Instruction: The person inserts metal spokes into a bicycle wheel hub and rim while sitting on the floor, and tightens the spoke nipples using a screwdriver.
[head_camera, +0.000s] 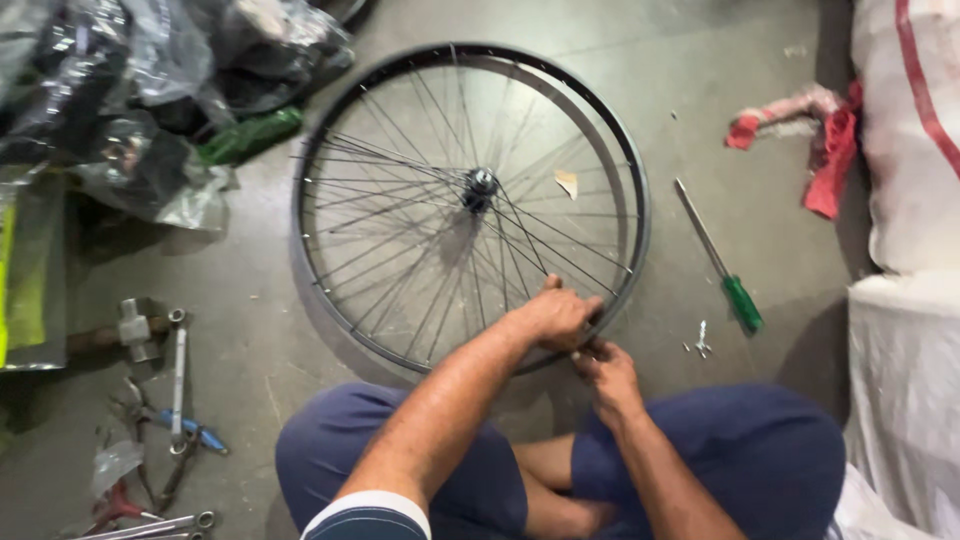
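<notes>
Person sat cross-legged on the grey concrete floor, with a bare black metal bicycle wheel rim with thin wire spokes and a small centre hub lying flat just ahead of the knees. Looked light and stiff at the rim, but the spokes seemed thin and bendable, so the rim edge or hub looked like the safer places to hold. Left hand was curled over the near rim edge, fingers closed around it at the spoke ends. Right hand sat just under it, fingers pinched at the same spot on the rim; whether it held a small part, couldn't tell. A green-handled screwdriver lay to the right, small metal bits near it, red rag beyond. Hammer and spanners lay left.
</notes>
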